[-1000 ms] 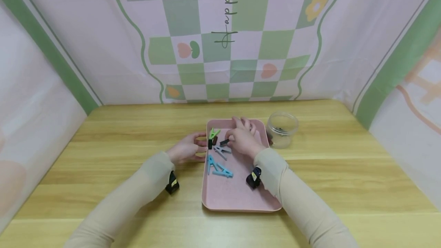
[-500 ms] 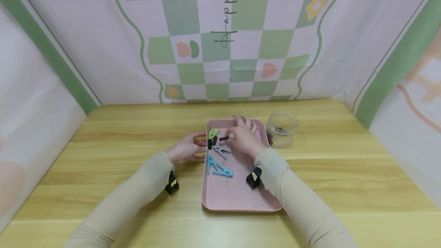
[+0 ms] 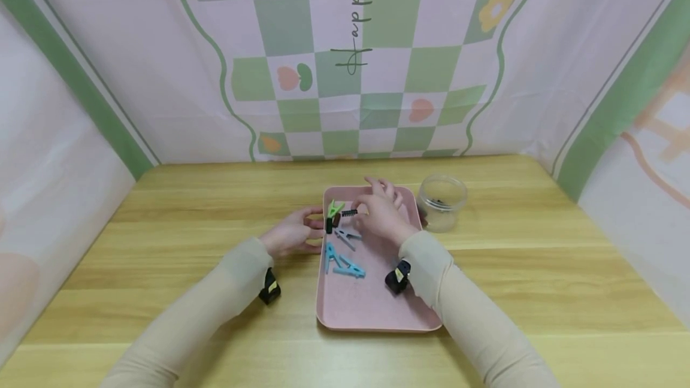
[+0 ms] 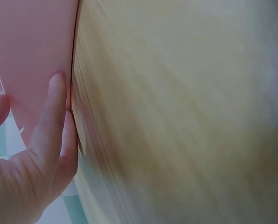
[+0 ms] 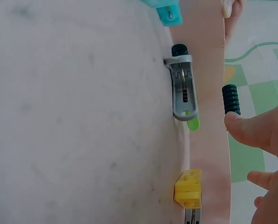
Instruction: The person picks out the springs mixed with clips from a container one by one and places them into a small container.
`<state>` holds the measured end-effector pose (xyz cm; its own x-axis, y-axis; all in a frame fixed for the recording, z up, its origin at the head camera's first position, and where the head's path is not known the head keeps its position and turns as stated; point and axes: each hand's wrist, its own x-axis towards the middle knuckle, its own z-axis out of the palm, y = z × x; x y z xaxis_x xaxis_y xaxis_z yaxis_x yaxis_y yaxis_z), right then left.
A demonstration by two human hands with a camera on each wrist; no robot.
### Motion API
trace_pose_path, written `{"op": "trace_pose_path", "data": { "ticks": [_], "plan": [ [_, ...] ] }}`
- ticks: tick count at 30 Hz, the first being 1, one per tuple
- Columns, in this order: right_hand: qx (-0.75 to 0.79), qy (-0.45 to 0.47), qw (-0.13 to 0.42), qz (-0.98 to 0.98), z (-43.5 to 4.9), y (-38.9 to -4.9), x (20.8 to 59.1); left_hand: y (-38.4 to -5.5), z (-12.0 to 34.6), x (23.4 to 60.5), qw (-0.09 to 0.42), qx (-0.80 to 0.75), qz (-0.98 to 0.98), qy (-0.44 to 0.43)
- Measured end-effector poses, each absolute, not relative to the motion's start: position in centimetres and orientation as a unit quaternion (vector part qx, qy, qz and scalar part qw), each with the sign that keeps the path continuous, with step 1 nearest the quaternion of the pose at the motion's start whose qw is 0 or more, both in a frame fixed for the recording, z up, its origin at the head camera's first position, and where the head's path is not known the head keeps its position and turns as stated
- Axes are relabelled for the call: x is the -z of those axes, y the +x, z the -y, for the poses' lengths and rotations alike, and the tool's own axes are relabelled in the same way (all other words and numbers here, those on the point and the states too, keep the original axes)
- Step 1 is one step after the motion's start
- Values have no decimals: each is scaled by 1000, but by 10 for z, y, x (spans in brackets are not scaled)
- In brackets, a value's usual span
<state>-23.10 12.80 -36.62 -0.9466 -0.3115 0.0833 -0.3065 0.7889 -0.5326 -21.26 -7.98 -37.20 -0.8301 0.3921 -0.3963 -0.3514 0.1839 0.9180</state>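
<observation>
My right hand point(image 3: 380, 217) is over the far part of the pink tray point(image 3: 372, 310), pinching a black ribbed cylinder point(image 5: 230, 99) by one end between thumb and finger. Fairly straight fingers of my left hand point(image 3: 291, 232) touch the outside of the tray's left wall. Along that wall inside lie a green clothespin point(image 3: 335, 207), a small black piece point(image 3: 329, 226), a brown piece point(image 3: 336, 220), a grey clothespin point(image 3: 347, 236) and two blue clothespins point(image 3: 350, 268). A yellow clip point(image 5: 188, 191) shows in the right wrist view; my right hand hides that spot in the head view.
A clear round jar point(image 3: 441, 208) holding small dark bits stands right of the tray's far end. Under both is a wooden table point(image 3: 215, 196), with a patterned cloth point(image 3: 345, 106) hanging behind it.
Pinched in my right hand, the black ribbed cylinder has moved slightly away from me and a little left. More of it shows now. My left hand and the tray stay put.
</observation>
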Motion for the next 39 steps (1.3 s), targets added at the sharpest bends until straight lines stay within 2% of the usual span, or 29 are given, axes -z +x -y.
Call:
{"op": "trace_pose_path", "data": {
  "ticks": [17,39],
  "plan": [
    [297,-146,25,-943,-134,-233,358,-210,81,372,290,-630,-719,26],
    [293,-153,15,-944,-140,-228,338,-213,80,372,292,-634,-716,18]
  ]
}}
